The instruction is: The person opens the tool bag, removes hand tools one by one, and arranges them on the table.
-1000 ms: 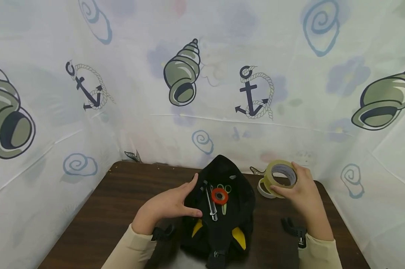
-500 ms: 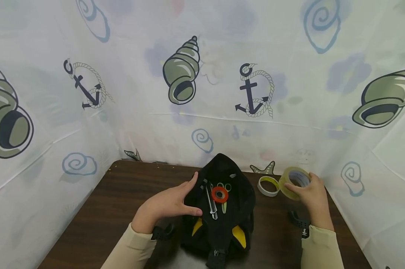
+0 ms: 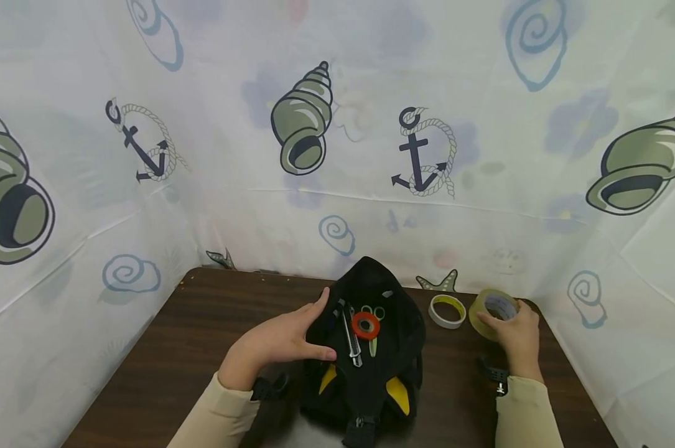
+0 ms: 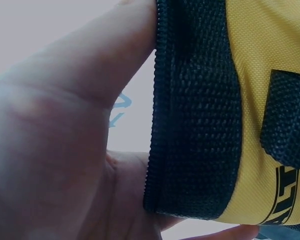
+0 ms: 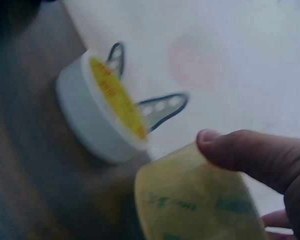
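Note:
On the table stands a black and yellow tool bag [image 3: 404, 323], its mouth gaping. A snap-off utility knife [image 3: 351, 339], a pair of scissors [image 3: 373, 345] with pale green handles and a roll of red tape [image 3: 366, 325] show inside it. My left hand [image 3: 278, 339] holds the bag's left side at the zip edge [image 4: 162, 125], thumb and fingers spread along it. At the right, my right hand [image 3: 517, 333] grips a roll of clear yellowish packing tape [image 3: 483, 314], thumb over its upper edge in the right wrist view. Beside that roll lies a white-sided tape roll [image 3: 446, 322], yellow inside.
The dark wooden table [image 3: 247, 298] ends at a white printed cloth backdrop [image 3: 236, 218] behind and on both sides. A zip pull [image 3: 361, 422] hangs at the bag's near end.
My right hand has carried the packing tape rightward and down, away from over the white tape roll, which now shows fully. The left hand and the bag have stayed in place.

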A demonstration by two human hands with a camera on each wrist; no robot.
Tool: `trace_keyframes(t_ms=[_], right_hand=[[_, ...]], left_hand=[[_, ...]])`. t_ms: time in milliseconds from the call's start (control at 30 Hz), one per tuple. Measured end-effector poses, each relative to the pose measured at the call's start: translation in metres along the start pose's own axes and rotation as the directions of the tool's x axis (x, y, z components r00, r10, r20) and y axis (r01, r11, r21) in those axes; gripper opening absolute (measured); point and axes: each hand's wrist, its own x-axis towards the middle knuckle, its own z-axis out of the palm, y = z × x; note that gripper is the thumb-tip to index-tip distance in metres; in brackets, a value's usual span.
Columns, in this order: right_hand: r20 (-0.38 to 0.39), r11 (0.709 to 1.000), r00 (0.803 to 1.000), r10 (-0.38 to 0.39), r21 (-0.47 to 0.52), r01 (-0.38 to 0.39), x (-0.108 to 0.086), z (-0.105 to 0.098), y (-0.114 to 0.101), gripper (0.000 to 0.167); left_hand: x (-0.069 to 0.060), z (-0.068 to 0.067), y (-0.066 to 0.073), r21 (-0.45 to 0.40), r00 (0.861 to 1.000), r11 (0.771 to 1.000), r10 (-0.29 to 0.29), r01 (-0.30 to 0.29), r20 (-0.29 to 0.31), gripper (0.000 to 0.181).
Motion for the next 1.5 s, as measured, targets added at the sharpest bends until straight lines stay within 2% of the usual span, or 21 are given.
trace_keyframes(t_ms=[167, 367, 533, 667, 933, 1167, 1500], right_hand=[[-0.003, 0.997, 1.0, -0.021, 0.074, 0.021, 0.003, 0.014, 0.017, 0.122], [0.089, 0.982, 0.995, -0.042, 0.186, 0.025, 0.007, 0.023, 0.033, 0.131], [0.163, 0.963, 0.976, -0.148, 0.249, 0.105, 0.007, 0.028, 0.043, 0.122], [0.165, 0.952, 0.969, -0.183, 0.277, 0.133, 0.007, 0.03, 0.046, 0.116], [0.154, 0.931, 0.973, -0.174, 0.347, 0.112, 0.009, 0.027, 0.048, 0.116], [0.197, 0.939, 0.969, -0.148, 0.337, 0.075, 0.01, 0.026, 0.05, 0.118], [0.199, 0.939, 0.973, -0.117, 0.341, 0.043, 0.008, 0.024, 0.044, 0.115]], left_hand=[[-0.001, 0.001, -0.001, -0.009, 1.0, 1.0, 0.002, -0.002, -0.002, 0.124], [-0.001, 0.0, 0.0, -0.002, 1.0, 1.0, 0.01, -0.01, 0.0, 0.123], [-0.001, 0.0, 0.0, 0.005, 1.0, 1.0, 0.008, -0.008, -0.002, 0.124], [0.0, 0.001, -0.001, 0.001, 1.0, 1.0, 0.007, -0.007, 0.004, 0.124], [-0.001, 0.0, -0.001, -0.012, 1.0, 1.0, 0.0, 0.0, 0.005, 0.123], [0.0, 0.002, -0.002, -0.024, 1.0, 1.0, 0.011, -0.01, 0.012, 0.123], [0.001, 0.002, -0.002, -0.017, 1.0, 1.0, 0.011, -0.01, 0.012, 0.123]])
